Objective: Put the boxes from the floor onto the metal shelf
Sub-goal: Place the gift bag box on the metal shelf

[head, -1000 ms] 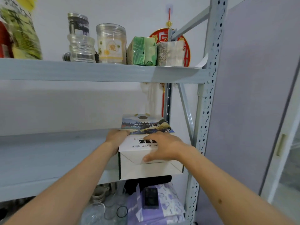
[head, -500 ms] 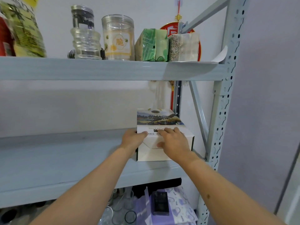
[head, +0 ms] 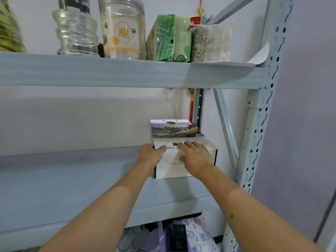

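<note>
Box (head: 179, 142) deeper on shelf (head: 72, 188), underside hidden.

Box (head: 181, 142): front face partly covered by both hands, so printed text mostly unreadable; bottom edge hidden behind the forearms. Left hand (head: 150, 156): fingertips out of sight round the box's left side. Right hand (head: 195, 157): palm side not visible. Top shelf: ribbed bottle (head: 76, 31) and clear jar (head: 122, 28) cut off by the top edge, lids unseen. Yellow-green bag (head: 10, 28) blurred, cropped at left (contents can't tell). Red ornament (head: 195, 24) mostly hidden behind green packet (head: 169, 39). Below, dark item (head: 177, 237) on purple bag (head: 196, 235): too dim to identify.
</note>
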